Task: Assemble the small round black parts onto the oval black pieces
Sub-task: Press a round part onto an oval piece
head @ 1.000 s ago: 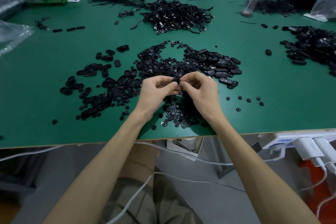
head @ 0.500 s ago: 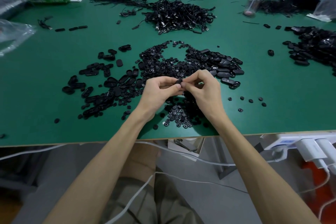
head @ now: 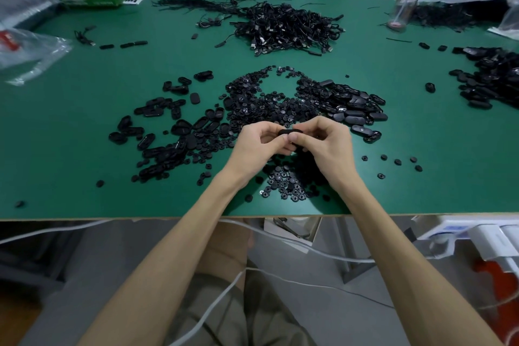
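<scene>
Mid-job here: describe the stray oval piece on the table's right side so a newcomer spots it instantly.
On the green table, look to the heap of black pieces at the right edge. In the gap between that heap and the central pile lies one oval black piece. Unlike its neighbours, it sits alone on bare green, touching nothing.

My single view, head-worn and wide-angle, facing forward and down across the table [head: 70,126], left hand [head: 259,144] and right hand [head: 328,143] close at centre, lap [head: 222,289] below, its far edge near top.
</scene>
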`<state>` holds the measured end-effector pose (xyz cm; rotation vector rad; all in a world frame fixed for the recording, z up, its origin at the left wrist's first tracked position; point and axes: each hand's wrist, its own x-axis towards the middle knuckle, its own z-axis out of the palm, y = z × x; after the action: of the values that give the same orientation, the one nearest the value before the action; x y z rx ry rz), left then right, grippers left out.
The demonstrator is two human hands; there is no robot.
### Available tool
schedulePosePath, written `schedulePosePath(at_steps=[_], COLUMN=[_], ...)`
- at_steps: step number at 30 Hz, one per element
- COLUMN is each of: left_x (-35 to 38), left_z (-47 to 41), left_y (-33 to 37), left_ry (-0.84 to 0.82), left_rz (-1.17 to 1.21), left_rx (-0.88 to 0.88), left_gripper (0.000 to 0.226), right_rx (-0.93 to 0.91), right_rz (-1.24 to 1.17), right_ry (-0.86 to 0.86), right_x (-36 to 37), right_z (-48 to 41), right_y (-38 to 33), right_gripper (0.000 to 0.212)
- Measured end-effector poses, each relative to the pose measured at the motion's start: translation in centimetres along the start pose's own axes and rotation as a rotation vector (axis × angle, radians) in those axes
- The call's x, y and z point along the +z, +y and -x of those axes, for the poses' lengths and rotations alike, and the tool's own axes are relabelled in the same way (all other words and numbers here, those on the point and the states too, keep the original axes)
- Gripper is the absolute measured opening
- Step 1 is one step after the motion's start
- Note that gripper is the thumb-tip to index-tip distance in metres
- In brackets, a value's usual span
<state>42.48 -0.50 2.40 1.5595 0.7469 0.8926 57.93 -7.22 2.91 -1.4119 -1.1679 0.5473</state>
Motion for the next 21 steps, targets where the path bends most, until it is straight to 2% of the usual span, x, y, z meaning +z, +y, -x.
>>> schedulePosePath(at_steps=[9,17,21], left_x=[0.07,0.26,0.34], left_z=[0.0,0.31,0.48], left_y=[0.03,0.31,0.57], left_ry=[0.024,0.062,0.069], left_rz=[-0.067,-0.111,-0.156], left_rx=[0.018,0.025,0.044], left_gripper=[0.017,0.004,0.004], right_rx=[-0.028,-0.074,-0.1], right_rz=[0.026,0.072,0.104], right_ry=[-0.028,-0.032,-0.045], right_x=[0.09,0.38,0.37], right_z=[-0.17,0.03,0.21], right_y=[0.25,-0.08,-0.31], right_gripper=[0.012,0.012,0.013])
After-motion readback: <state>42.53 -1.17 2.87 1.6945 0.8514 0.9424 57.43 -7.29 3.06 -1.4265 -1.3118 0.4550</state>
